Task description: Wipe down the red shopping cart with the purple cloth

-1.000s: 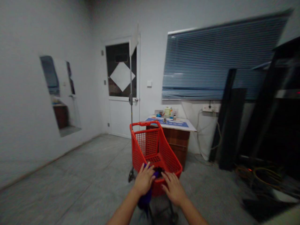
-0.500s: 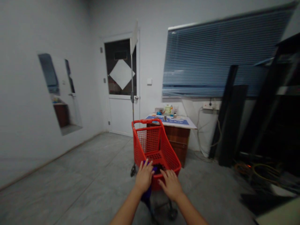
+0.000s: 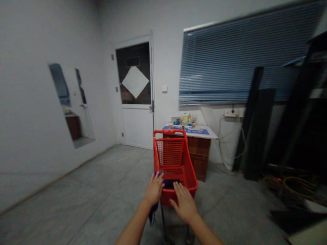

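Observation:
A red plastic shopping cart (image 3: pixel 192 170) stands in front of me, its near end under my hands and its handle bar at the far side. My left hand (image 3: pixel 153 189) lies over the near left corner with fingers spread, on a dark purple cloth-like item (image 3: pixel 153 210) draped over the rim and hanging down outside. My right hand (image 3: pixel 184 200) rests at the near rim, fingers stretched out flat and thumb apart. Between the hands, inside the basket, lies something black and purple (image 3: pixel 170 184); its kind is unclear.
Behind the cart stands a brown cabinet (image 3: pixel 198 153) topped with a blue-and-white board (image 3: pixel 208 132) and small items. A white door (image 3: pixel 138 126) is at the back, a mirror (image 3: pixel 73 102) on the left wall. Black panels (image 3: pixel 259 136) and coiled cables (image 3: pixel 298 187) are at right.
The cart has turned so that its far end swings right and faces me more squarely. My hands remain on its near end, the left one shifted slightly left.

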